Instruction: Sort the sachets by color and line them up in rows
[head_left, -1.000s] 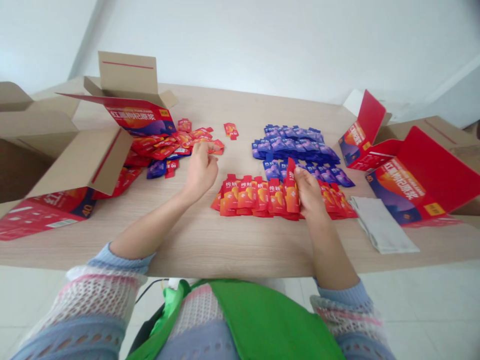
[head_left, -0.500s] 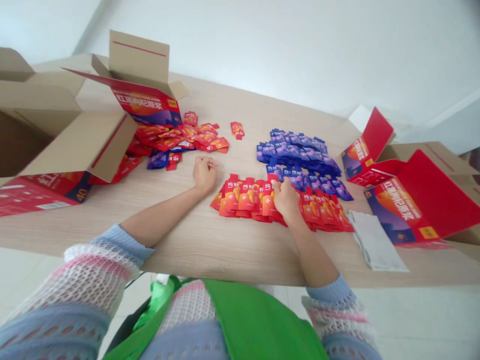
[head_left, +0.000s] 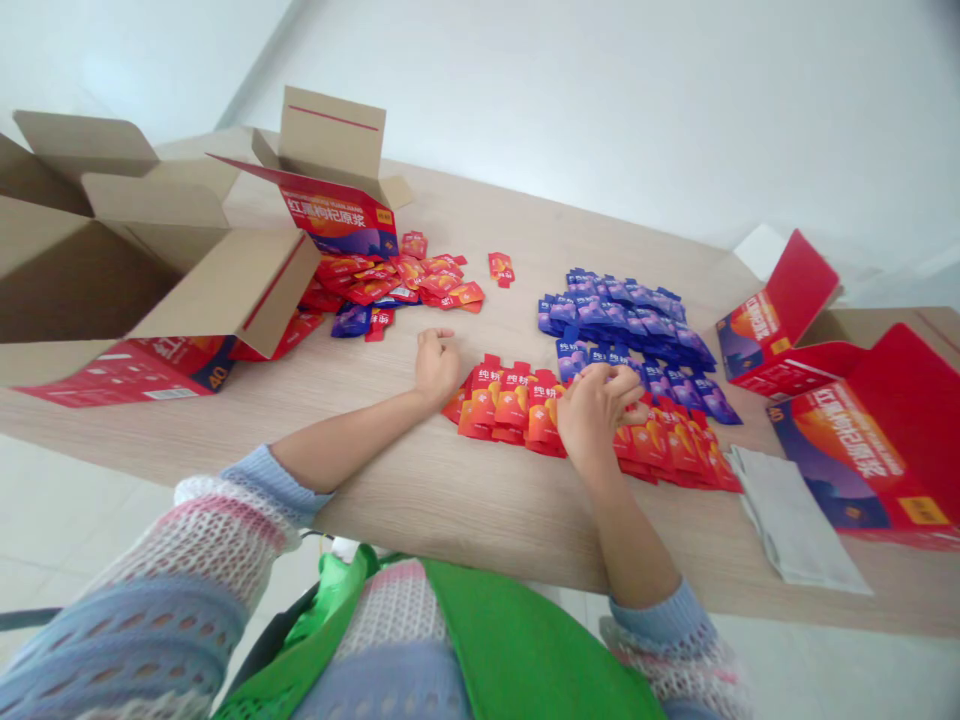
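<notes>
Left hand (head_left: 437,368) lies clenched on the desk (head_left: 420,500), at 9 o'clock from the right hand (head_left: 598,415), curled over red sachets (head_left: 501,405), grasp unclear

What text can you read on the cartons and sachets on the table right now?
"枸杞原浆" on the red carton at back left; the characters before it are unclear
"40" on the red carton at front left
"纯耕" on the red sachets
The yellow tag is too small to read
</notes>
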